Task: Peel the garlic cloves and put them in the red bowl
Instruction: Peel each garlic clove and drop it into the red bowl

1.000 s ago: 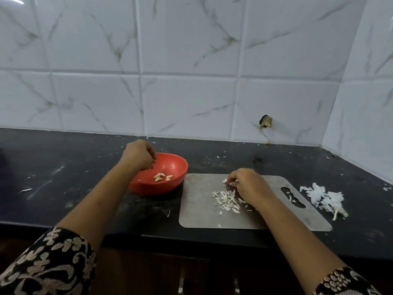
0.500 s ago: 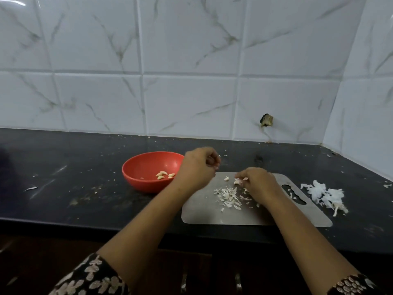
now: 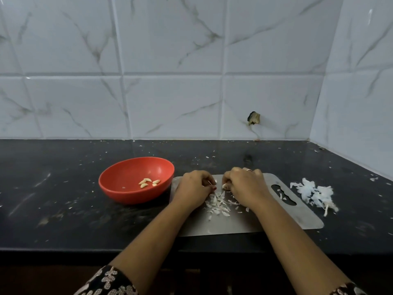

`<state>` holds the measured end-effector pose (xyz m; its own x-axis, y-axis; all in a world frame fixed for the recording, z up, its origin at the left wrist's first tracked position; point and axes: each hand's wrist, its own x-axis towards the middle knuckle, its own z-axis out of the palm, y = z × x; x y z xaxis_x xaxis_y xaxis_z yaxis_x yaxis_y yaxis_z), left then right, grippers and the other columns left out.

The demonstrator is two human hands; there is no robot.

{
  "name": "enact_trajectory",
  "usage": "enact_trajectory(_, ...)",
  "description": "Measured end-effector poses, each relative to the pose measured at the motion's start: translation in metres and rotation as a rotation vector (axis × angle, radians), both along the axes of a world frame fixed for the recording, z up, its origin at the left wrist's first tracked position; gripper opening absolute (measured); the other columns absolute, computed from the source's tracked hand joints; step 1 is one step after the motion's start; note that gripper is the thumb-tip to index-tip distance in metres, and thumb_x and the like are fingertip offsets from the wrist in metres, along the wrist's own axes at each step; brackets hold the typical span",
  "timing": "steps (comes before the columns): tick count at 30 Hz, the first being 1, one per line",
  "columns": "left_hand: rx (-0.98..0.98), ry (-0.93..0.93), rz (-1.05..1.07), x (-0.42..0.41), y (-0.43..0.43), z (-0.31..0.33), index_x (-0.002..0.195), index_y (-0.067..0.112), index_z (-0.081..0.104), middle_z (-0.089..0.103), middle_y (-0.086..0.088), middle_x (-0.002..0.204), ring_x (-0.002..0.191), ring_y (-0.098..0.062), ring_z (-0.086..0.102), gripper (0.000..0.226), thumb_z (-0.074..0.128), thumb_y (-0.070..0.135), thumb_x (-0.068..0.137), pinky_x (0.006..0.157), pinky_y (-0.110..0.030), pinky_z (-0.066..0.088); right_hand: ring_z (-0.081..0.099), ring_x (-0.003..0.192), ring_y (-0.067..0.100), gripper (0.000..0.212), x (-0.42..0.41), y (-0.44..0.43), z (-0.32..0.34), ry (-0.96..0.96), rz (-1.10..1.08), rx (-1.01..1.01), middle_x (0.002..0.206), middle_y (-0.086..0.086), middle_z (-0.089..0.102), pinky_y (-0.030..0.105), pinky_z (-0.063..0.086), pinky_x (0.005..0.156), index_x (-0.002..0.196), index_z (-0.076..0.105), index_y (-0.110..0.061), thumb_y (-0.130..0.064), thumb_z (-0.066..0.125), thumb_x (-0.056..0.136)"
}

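The red bowl stands on the black counter left of a steel cutting board. Several peeled garlic cloves lie inside the bowl. My left hand and my right hand meet over the far part of the board, both with curled fingers. My right hand pinches a pale garlic clove that shows at its fingertips. My left hand's fingertips are close to that clove; whether they touch it is hidden. Loose garlic skins lie on the board beneath the hands.
A heap of white garlic skin lies on the counter right of the board. Small flakes are scattered over the black counter. Tiled walls stand behind and to the right. The counter's front edge is near my forearms.
My left hand left the red bowl and moved right to the board, next to my right hand. My right hand stayed over the board with the clove.
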<state>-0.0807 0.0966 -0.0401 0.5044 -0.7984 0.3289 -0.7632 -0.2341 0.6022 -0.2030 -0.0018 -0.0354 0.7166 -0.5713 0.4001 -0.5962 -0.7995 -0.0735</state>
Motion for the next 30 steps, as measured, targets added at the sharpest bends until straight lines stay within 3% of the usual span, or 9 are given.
enact_trajectory(4, -0.075, -0.018, -0.003, -0.002, -0.001, -0.002, 0.09, 0.026, 0.071, 0.07, 0.011, 0.084, 0.069, 0.003, 0.059, 0.008, 0.073, 0.03, 0.083, 0.054, -0.005, 0.037, 0.056, 0.103, 0.013, 0.008, 0.001, 0.0, -0.002, -0.122, 0.038, 0.073, 0.103, -0.011, 0.067, 0.036, 0.033, 0.089, 0.102, 0.062, -0.034, -0.033, 0.057, 0.096)
enact_trajectory(6, -0.204, 0.031, -0.024, -0.002, -0.001, -0.004, 0.083, 0.025, 0.072, 0.07, 0.01, 0.078, 0.069, 0.002, 0.062, 0.006, 0.076, 0.027, 0.08, 0.061, -0.016, 0.047, 0.063, 0.09, 0.008, 0.004, 0.002, -0.001, -0.002, -0.351, 0.105, 0.288, 0.089, -0.013, 0.07, 0.033, 0.045, 0.085, 0.093, 0.066, -0.03, -0.032, 0.067, 0.089)
enact_trajectory(9, -0.371, 0.184, -0.071, -0.002, 0.0, -0.004, 0.078, 0.022, 0.073, 0.073, 0.007, 0.074, 0.071, -0.004, 0.068, 0.007, 0.079, 0.02, 0.077, 0.069, -0.027, 0.055, 0.07, 0.075, 0.011, 0.008, -0.001, 0.003, 0.003, -0.665, 0.218, 0.733, 0.075, -0.001, 0.073, 0.028, 0.056, 0.071, 0.086, 0.073, -0.016, -0.017, 0.078, 0.08)
enact_trajectory(12, -0.475, 0.296, -0.108, -0.003, 0.003, -0.002, 0.078, 0.02, 0.072, 0.073, 0.006, 0.074, 0.073, -0.004, 0.069, 0.011, 0.078, 0.011, 0.077, 0.07, -0.024, 0.055, 0.066, 0.063, 0.01, 0.009, -0.006, 0.01, 0.008, -0.809, 0.301, 1.043, 0.069, 0.005, 0.071, 0.018, 0.052, 0.057, 0.088, 0.072, -0.008, -0.008, 0.076, 0.08)
enact_trajectory(14, -0.5, 0.322, -0.115, -0.002, 0.004, -0.002, 0.076, 0.023, 0.071, 0.073, 0.006, 0.073, 0.073, -0.005, 0.069, 0.015, 0.078, 0.01, 0.077, 0.069, -0.024, 0.054, 0.068, 0.064, 0.011, 0.012, -0.008, 0.014, 0.01, -0.846, 0.343, 1.158, 0.072, 0.009, 0.072, 0.016, 0.053, 0.058, 0.092, 0.071, -0.004, -0.003, 0.073, 0.08)
enact_trajectory(20, -0.543, 0.479, -0.118, -0.001, 0.006, -0.002, 0.072, 0.026, 0.07, 0.072, 0.004, 0.071, 0.066, -0.006, 0.065, 0.015, 0.076, 0.014, 0.079, 0.063, -0.026, 0.046, 0.071, 0.073, 0.017, 0.015, -0.008, 0.019, 0.013, -0.898, 0.4, 1.288, 0.08, 0.015, 0.072, 0.018, 0.055, 0.063, 0.095, 0.07, -0.002, 0.002, 0.07, 0.081)
enact_trajectory(23, -0.547, 0.525, -0.145, 0.0, 0.006, -0.003, 0.075, 0.022, 0.071, 0.074, 0.0, 0.08, 0.08, -0.015, 0.071, 0.013, 0.075, 0.01, 0.08, 0.077, -0.037, 0.056, 0.071, 0.074, 0.018, 0.014, -0.008, 0.02, 0.012, -0.906, 0.412, 1.313, 0.08, 0.015, 0.072, 0.019, 0.056, 0.064, 0.093, 0.07, -0.001, 0.003, 0.07, 0.079)
enact_trajectory(26, -0.513, 0.543, -0.168, 0.001, 0.006, -0.004, 0.076, 0.019, 0.07, 0.075, -0.002, 0.084, 0.087, -0.019, 0.071, 0.012, 0.073, 0.009, 0.082, 0.088, -0.044, 0.055, 0.071, 0.074, 0.018, 0.023, -0.008, 0.021, 0.011, -0.874, 0.417, 1.32, 0.08, 0.016, 0.072, 0.02, 0.057, 0.065, 0.094, 0.071, -0.002, -0.005, 0.074, 0.072)
enact_trajectory(30, -0.433, 0.503, -0.232, 0.003, 0.006, -0.004, 0.082, 0.01, 0.069, 0.073, 0.003, 0.077, 0.075, -0.009, 0.067, 0.005, 0.068, 0.007, 0.086, 0.079, -0.032, 0.054, 0.07, 0.073, 0.017, 0.027, -0.012, 0.021, 0.01, -0.815, 0.414, 1.323, 0.081, 0.015, 0.073, 0.021, 0.058, 0.068, 0.095, 0.073, -0.005, -0.008, 0.074, 0.069)
